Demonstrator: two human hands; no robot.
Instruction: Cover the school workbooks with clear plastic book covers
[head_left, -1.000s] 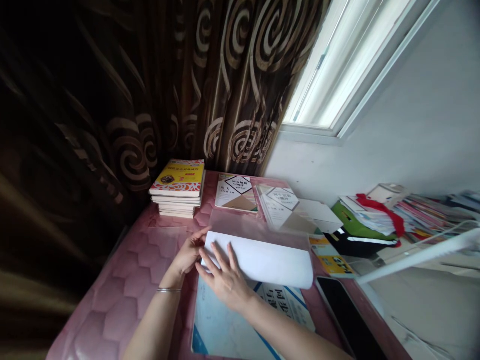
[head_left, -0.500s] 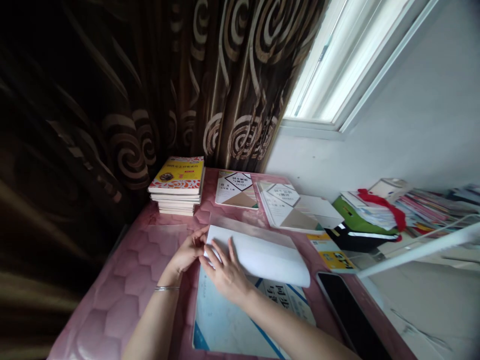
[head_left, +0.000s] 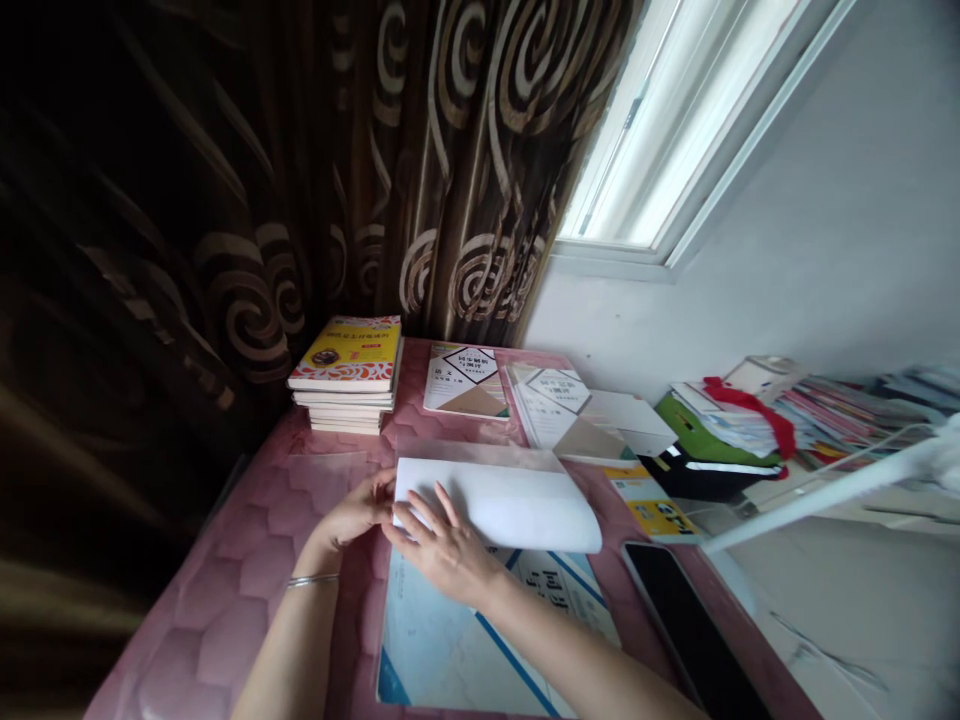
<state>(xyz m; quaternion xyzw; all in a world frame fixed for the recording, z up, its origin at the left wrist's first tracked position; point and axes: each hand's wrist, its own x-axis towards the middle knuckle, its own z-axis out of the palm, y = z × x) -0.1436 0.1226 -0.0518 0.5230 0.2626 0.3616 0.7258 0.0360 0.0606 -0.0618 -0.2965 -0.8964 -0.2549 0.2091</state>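
A blue and white book lies on the pink quilted tabletop in front of me. Over its far part curves a white sheet, its near edge bent round like a turned cover or page. Clear plastic film shows beyond the sheet's far edge. With bent fingers, my left hand pinches the sheet's left edge; the fingertips are partly hidden. My right hand rests on the sheet near that same edge, its fingers spread. A silver bracelet circles my left wrist.
Books stand stacked at the back left. Behind the sheet lie a white and brown booklet and a plastic-covered book. A black phone and yellow booklet are to the right, beside a white metal bar.
Both hands and the white sheet have shifted slightly left over the blue book. The sheet's curved near edge sits a little farther back. The whole view has moved slightly.
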